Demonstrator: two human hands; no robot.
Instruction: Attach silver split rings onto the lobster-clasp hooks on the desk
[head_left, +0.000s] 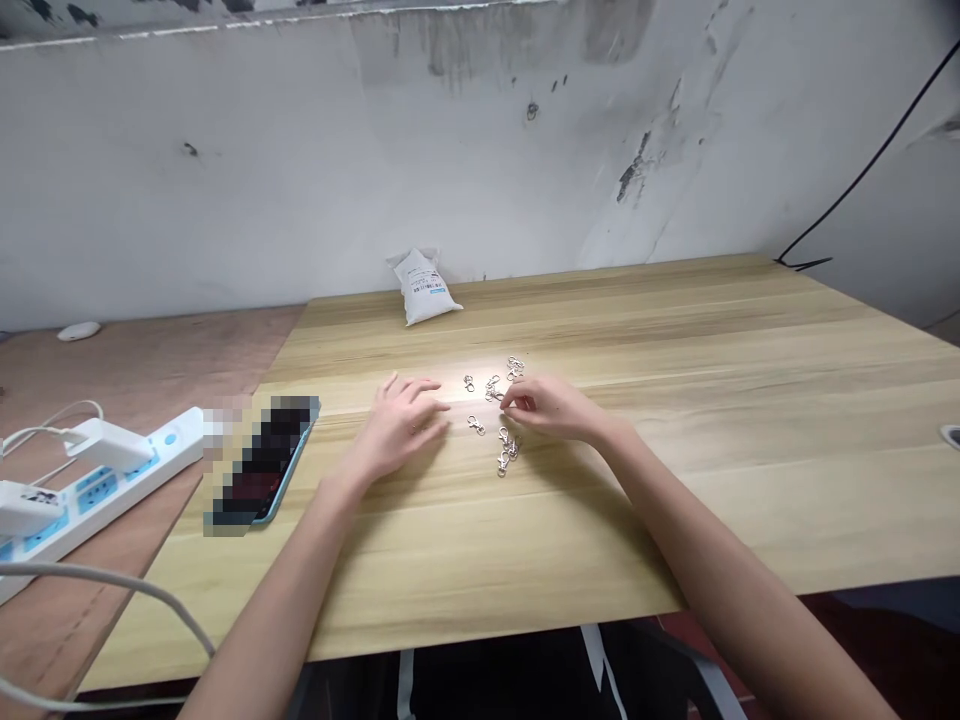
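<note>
Metal clasps (508,440) lay in five spots on one wooden tabletop (750,400), all of them between or just beyond two bare hands. Nearest were the two forearms, one reaching in from each side, with a pale cable (142,584) curving past the left one. At the left, one white power strip (97,490) carried two white adapters (112,443) and lay on a second, browner surface (202,345). One phone (266,460), partly pixelated, lay on the wooden top between the strip and the left hand (405,420). Of the five spots, the nearest was a clump of several clasps below the right hand (551,405); I could not count it exactly. One small piece lay alone to its left. The left hand held nothing visible, its fingers spread low over the wood. The right thumb and forefinger came close together at a middle clump; whether they pinched a clasp, I could not tell. Another small piece lay left of that clump, and the fifth spot, again a clump, lay farthest. Beyond were one white packet (427,290) with a printed label, one small white oval object (79,331) far left, and one stained wall (300,170), with one black cable (862,172) at the right.
</note>
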